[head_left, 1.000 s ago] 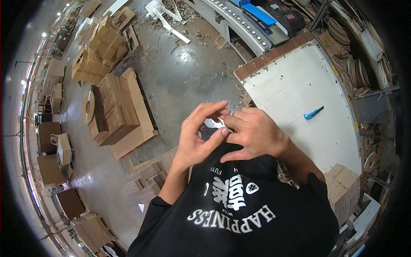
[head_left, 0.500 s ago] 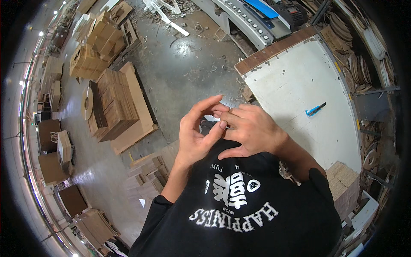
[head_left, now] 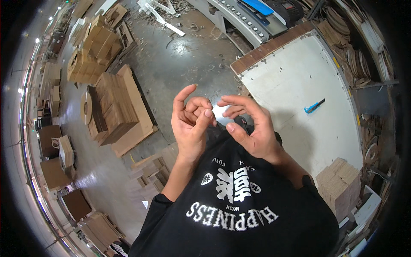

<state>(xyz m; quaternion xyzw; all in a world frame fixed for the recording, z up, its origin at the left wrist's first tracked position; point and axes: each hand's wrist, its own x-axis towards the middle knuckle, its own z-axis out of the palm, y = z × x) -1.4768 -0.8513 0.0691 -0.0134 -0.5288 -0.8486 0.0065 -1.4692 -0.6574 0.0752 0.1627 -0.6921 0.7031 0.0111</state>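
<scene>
1. Drawn apart since a second ago, the left hand (head_left: 189,128) and the right hand (head_left: 262,136) hover before a black shirt (head_left: 261,235).
2. The left hand raises its index finger, thumb close to the curled fingers; whether it pinches anything cannot be told.
3. The right hand curves open, thumb and fingers separated.
4. Well apart, to their right, a blue utility knife (head_left: 314,106) lies on a white table (head_left: 291,77).

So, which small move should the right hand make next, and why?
Perhaps the right hand could move toward the blue cutter: that hand looks open, with nothing visibly held, and the cutter lies on the white table on its side.
</scene>
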